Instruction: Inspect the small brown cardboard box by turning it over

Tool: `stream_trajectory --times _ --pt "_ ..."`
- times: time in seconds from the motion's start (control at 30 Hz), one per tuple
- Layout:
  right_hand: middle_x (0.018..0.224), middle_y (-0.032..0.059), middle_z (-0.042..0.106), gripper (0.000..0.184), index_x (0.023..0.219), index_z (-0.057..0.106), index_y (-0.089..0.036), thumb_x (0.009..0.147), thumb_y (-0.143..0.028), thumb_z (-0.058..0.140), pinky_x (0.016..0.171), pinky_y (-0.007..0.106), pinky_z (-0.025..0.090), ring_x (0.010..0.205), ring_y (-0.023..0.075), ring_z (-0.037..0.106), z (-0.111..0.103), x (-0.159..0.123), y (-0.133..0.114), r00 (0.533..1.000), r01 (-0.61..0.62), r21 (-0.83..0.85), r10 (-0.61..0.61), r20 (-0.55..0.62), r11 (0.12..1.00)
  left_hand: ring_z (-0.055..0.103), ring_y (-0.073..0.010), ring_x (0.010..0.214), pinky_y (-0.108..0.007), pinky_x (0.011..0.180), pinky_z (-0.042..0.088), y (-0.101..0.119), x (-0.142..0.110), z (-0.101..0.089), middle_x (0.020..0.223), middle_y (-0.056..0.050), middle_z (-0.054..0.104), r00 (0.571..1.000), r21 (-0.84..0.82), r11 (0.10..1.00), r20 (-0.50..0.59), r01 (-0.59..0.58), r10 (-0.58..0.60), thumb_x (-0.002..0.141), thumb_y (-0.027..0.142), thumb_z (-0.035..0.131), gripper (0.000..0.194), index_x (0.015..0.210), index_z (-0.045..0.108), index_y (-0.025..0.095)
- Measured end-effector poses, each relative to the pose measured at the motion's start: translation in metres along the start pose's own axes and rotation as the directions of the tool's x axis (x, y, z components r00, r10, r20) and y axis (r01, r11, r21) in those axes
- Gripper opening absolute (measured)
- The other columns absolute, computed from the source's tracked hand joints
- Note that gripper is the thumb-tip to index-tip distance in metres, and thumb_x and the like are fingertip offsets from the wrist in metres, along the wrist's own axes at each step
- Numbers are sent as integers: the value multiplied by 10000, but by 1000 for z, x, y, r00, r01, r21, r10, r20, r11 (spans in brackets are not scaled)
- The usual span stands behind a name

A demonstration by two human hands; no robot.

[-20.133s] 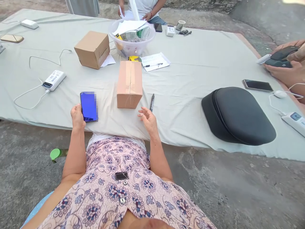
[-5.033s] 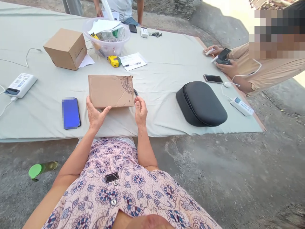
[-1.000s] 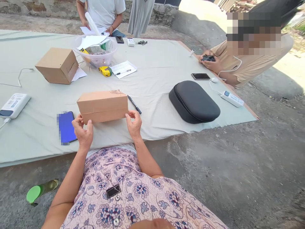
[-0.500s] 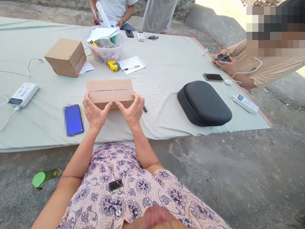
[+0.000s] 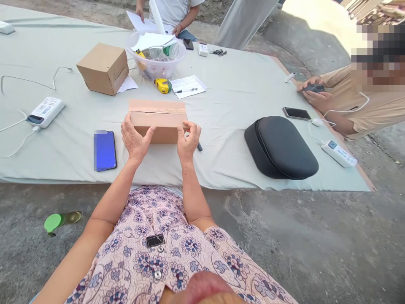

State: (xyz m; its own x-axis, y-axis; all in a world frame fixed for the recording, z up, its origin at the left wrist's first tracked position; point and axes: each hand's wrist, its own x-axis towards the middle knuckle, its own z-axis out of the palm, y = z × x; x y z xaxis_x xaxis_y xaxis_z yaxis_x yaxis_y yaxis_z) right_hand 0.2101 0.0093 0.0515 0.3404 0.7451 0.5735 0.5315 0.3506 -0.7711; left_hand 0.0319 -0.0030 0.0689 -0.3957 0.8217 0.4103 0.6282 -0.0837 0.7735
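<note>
A small cardboard box [image 5: 163, 134] sits on the cloth in front of me, its two top flaps folded down to a narrow seam. My left hand [image 5: 136, 138] grips the box's left side, thumb along the front edge and fingers at the side. At the right front corner, my right hand [image 5: 189, 139] pinches the box edge between thumb and fingers. Part of a black pen-like object [image 5: 199, 147] shows beside my right hand. Left of my left hand lies a phone [image 5: 106, 151] with a blue screen.
Farther back stand a larger cardboard box [image 5: 103, 69] and a plastic basin [image 5: 158, 65] holding papers and bottles. A yellow tape measure [image 5: 163, 85] lies near a notepad [image 5: 190, 84]. To the right is a black case [image 5: 283, 147]; power banks with cables flank both sides. Two people sit nearby.
My right thumb has moved from the middle of the box's front edge to its right corner. The camera view has turned slightly, and the person opposite has raised a paper.
</note>
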Motion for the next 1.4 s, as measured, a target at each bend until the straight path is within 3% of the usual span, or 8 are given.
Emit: stream_trajectory --times 0.13,0.23,0.37,0.5,0.63,0.83,1.27,1.4 --pt "1066 68 635 391 1094 678 -232 1027 -526 430 871 314 546 1000 170 611 -4 2 3 998 -60 112 60 6 992 467 -359 1430 -529 1224 370 -15 4 -3 1521 -230 484 996 -55 995 9 -86 87 850 655 670 866 1497 371 162" --pt "1049 70 642 401 1083 709 -232 1009 -524 444 903 321 542 1043 179 613 -4 3 4 995 -97 196 99 2 976 497 -322 1413 -485 1215 400 -26 5 -4 1514 -207 511 992 -122 984 -13 -127 126 902 648 597 773 1489 405 184" --pt "1086 88 658 420 1198 650 -207 954 -519 511 893 330 535 1029 193 624 -2 -4 13 979 -202 290 205 20 936 620 -266 1253 -407 1041 551 -46 -4 -1 1388 -174 611 999 -205 978 -36 -46 39 945 578 559 589 1392 494 200" --pt "1017 88 690 306 1054 629 -183 901 -427 526 842 334 521 929 201 629 0 -19 33 936 -351 198 336 107 915 680 -234 1006 -396 924 594 -73 -19 4 1067 -113 682 996 -196 977 6 85 -85 936 463 568 312 1079 592 186" --pt "895 64 685 131 872 582 -200 849 -259 467 867 351 494 836 203 601 1 -32 49 911 -366 -23 363 197 930 659 -246 931 -423 909 573 -87 -23 6 950 -84 656 994 -111 988 26 106 -104 905 369 562 164 948 560 211" --pt "993 65 672 113 934 540 -210 855 -216 459 822 323 450 822 190 563 6 -39 54 919 -302 -201 341 198 932 653 -256 945 -433 927 550 -84 -20 3 994 -96 655 990 -85 988 68 128 -123 862 305 555 140 971 530 220" --pt "1095 46 674 201 1042 528 -202 877 -293 599 797 302 442 774 149 592 4 -44 46 917 -319 -173 350 192 932 649 -216 851 -392 867 566 -73 -24 1 1003 -90 643 986 -117 979 10 168 -168 822 279 576 220 1014 507 200" --pt "936 6 664 158 952 502 -217 872 -305 606 755 295 422 736 155 578 4 -43 45 902 -356 -176 387 192 918 639 -213 805 -385 837 551 -73 -24 1 931 -68 648 985 -89 981 -3 174 -175 811 287 591 147 898 490 224"
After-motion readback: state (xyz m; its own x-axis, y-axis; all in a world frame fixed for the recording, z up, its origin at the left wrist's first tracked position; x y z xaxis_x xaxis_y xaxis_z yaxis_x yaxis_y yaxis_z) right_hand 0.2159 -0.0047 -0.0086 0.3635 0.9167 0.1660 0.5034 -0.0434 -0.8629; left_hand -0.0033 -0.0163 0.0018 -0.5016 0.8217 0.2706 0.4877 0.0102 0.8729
